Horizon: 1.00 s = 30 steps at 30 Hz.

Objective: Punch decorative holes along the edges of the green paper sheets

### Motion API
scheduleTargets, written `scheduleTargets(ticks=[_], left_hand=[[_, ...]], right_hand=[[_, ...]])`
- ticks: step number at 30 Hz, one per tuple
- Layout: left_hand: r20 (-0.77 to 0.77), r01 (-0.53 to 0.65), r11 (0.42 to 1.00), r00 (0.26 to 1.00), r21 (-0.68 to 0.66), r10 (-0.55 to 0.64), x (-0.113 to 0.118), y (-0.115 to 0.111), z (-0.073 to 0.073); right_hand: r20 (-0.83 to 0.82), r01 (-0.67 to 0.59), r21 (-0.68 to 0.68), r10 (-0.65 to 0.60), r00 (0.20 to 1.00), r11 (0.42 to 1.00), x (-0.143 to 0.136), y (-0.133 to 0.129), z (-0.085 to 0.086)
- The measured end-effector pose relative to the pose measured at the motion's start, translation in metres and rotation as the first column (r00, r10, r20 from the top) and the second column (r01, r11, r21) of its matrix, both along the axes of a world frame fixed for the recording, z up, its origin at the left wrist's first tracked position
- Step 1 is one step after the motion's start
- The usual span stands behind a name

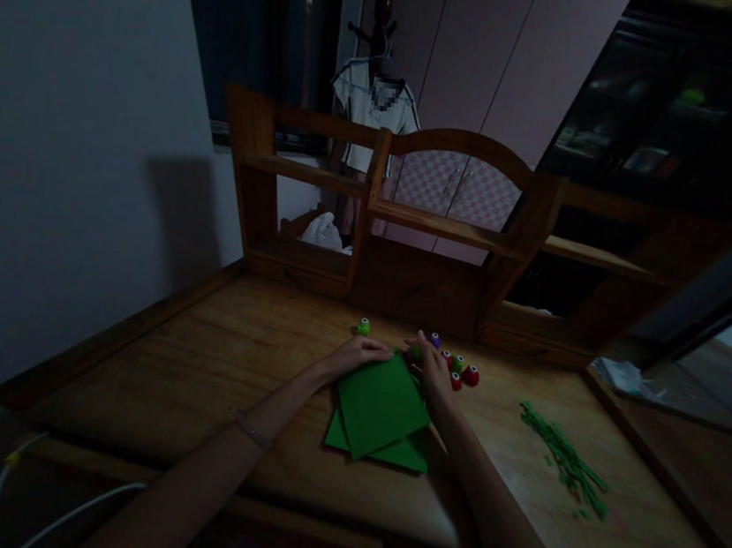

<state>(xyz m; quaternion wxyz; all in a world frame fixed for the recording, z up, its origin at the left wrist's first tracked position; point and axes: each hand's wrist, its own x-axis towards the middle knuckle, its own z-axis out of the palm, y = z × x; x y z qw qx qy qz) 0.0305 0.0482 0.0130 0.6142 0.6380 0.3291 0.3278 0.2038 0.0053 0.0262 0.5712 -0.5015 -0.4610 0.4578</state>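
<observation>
Head view: the left hand [359, 356] lies with fingers stretched over the far edge of the top green sheet [382, 409]; whether its thumb pinches, I cannot tell. Past it, at 12 o'clock, stands 1 green piece [363, 328]. From that hand the sheet lies at 5 o'clock, squarish without clear long axis, over 1 lower sheet [409, 454]. The right hand [436, 380], at 2 o'clock from the sheet, is about as near, fingers bent by something green [415, 352], hold unclear. Around it, from 12 to 3 o'clock: 1 purple piece [434, 340], 3 red pieces [472, 376], 1 other green piece [458, 364]. Farther, at 4 o'clock, green strips [565, 458], uncountable.
</observation>
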Motion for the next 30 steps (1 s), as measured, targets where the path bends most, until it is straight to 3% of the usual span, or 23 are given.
scheduleTargets(ticks=[6,9,14,25,30], left_hand=[[0.020,0.027,0.998,0.999,-0.048,-0.026,0.001,-0.001,-0.002],[0.030,0.034,0.996,0.999,-0.078,-0.032,0.001,0.000,-0.004],[0.027,0.035,0.991,0.999,-0.130,-0.032,0.003,0.003,-0.006],[0.062,0.071,0.988,0.996,-0.141,-0.063,0.002,0.002,-0.005],[0.041,0.045,0.992,0.998,-0.117,-0.041,0.002,0.005,-0.008]], right_hand=[[0.146,0.063,0.028,-0.066,0.987,0.998,0.004,0.000,-0.004],[0.134,0.090,0.023,-0.092,0.987,0.996,0.005,0.001,-0.006],[0.094,0.000,-0.063,0.006,0.996,0.998,0.000,0.001,-0.007],[0.045,-0.080,-0.065,0.083,0.995,0.995,-0.004,-0.001,-0.011],[0.138,0.018,-0.076,-0.007,0.990,0.997,-0.004,-0.003,-0.006]])
